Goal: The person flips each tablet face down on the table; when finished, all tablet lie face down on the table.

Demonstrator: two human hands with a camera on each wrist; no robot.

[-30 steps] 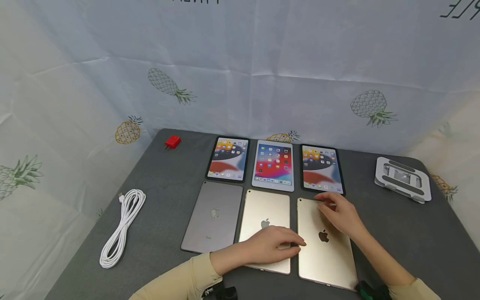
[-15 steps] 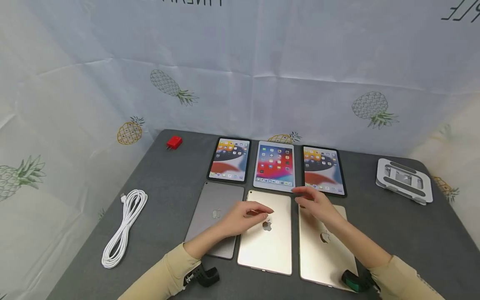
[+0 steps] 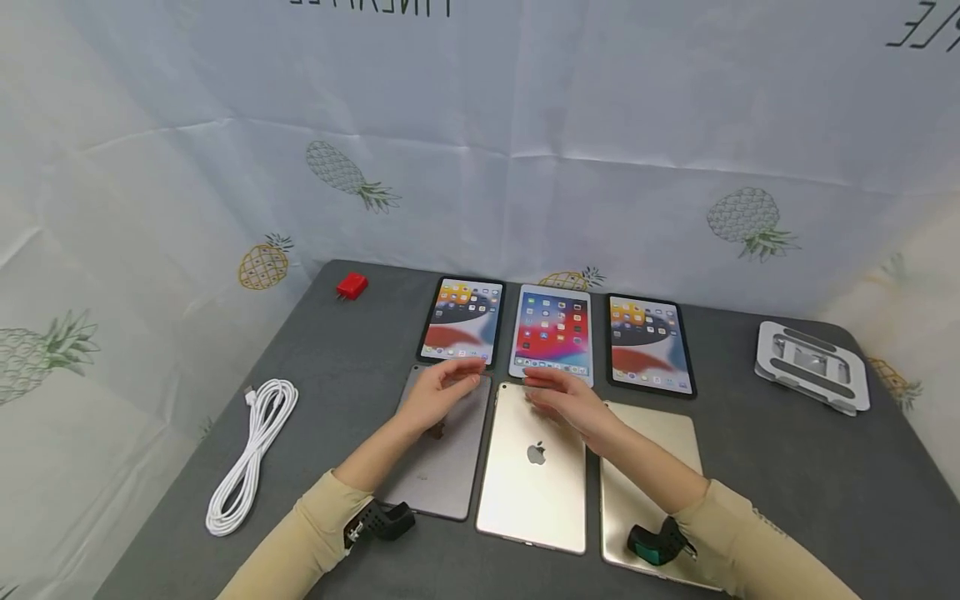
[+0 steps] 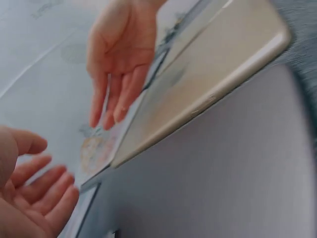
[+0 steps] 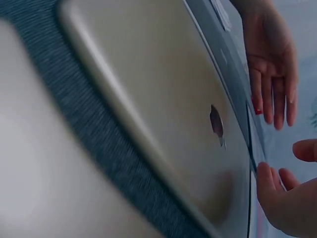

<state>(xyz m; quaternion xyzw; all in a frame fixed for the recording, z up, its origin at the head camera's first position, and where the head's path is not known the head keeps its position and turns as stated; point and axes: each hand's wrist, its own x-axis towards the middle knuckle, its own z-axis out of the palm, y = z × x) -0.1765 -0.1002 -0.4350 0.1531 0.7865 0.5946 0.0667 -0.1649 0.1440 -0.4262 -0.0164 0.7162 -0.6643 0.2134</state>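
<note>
Supporting table (image 3: 315, 417): dark, bearing two rows of tablets.
Near row: grey tablet (image 3: 452, 450) left, middle gold tablet (image 3: 534, 492), right gold tablet (image 3: 626, 508), backs up.
Far row: three smaller tablets (image 3: 552, 325), screens up.
Left hand (image 3: 439, 393): above grey's far end, loosely parted, nothing gripped.
Right hand (image 3: 568, 404): above middle gold's far end, relaxed, nothing gripped.
Fingers (image 3: 463, 366): best kept light, on edges only.

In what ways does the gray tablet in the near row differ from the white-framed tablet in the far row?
The gray tablet lies face down, showing its back; the white-framed tablet lies face up, its screen lit with app icons. The gray tablet looks plain and dull, while the white-framed tablet glows red and blue. The gray tablet is leftmost in its row; the white-framed tablet is in the middle of its own. Both lie flat on the dark table.
</note>
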